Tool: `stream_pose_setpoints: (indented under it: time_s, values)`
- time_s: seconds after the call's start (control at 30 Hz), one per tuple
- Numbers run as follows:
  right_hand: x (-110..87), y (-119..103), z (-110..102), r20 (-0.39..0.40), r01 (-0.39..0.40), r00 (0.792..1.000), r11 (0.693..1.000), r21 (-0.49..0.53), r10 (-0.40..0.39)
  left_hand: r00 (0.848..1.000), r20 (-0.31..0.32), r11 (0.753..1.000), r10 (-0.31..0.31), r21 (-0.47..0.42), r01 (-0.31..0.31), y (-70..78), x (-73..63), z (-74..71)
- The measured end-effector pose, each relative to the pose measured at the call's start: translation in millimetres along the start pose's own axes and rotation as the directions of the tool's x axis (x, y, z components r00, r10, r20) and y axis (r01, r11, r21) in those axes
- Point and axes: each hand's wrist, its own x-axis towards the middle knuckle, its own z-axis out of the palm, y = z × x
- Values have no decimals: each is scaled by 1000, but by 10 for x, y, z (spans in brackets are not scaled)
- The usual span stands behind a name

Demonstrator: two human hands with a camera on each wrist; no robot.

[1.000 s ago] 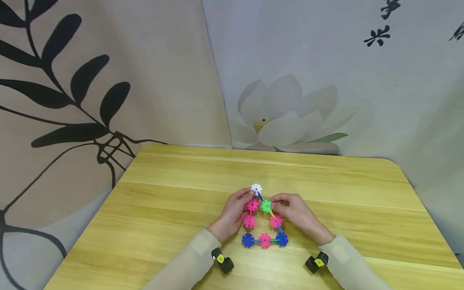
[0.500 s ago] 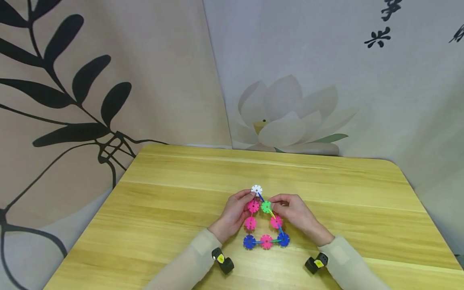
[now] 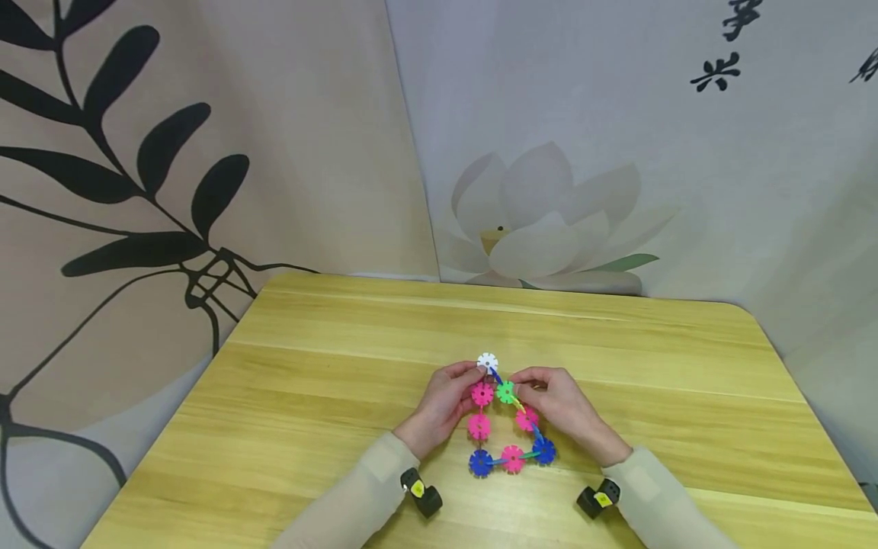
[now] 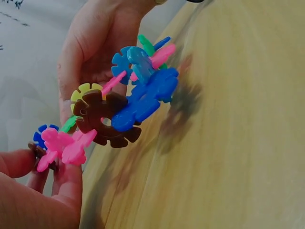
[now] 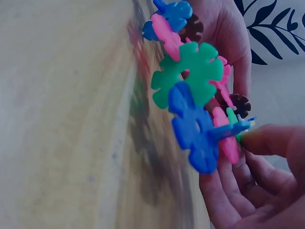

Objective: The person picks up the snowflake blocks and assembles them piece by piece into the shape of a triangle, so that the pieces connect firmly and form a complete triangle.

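A closed, roughly triangular loop of notched plastic snowflake discs hangs between my hands. Its top is a white disc (image 3: 488, 363), which my left hand (image 3: 442, 400) pinches by the lower edge, with pink discs (image 3: 482, 394) beside the fingers. My right hand (image 3: 565, 408) pinches the green disc (image 3: 506, 392) on the loop's upper right. Blue discs (image 3: 481, 463) form the two lower corners, with a pink disc (image 3: 512, 459) between them. A brown disc (image 4: 100, 114) slots crosswise into its neighbours in the left wrist view. A larger-looking green disc (image 5: 190, 74) stands out in the right wrist view.
The wooden table (image 3: 329, 366) lies below the loop, whose shadow falls on it in both wrist views. Behind the table's far edge hangs a printed backdrop (image 3: 562, 99) with a flower and leaves. Black wrist cameras (image 3: 421, 494) sit near both sleeve cuffs.
The bottom of the loop has swung to the right and tilted, its right corner now slightly higher than its left. The white top has shifted slightly down and right. Both hands keep their grip.
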Motion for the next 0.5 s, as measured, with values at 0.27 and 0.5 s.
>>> stream_pose_setpoints:
  time_s: [0.27, 0.5]
  values:
    - [15, -11, 14, -32, -24, 999, 999, -27, 23, 1000, 13, 1000, -11, 26, 10, 9, -26, 2]
    - [18, 6, 27, -39, -29, 999, 999, -25, 28, 1000, 12, 1000, -20, 21, 20, 3, -31, 10]
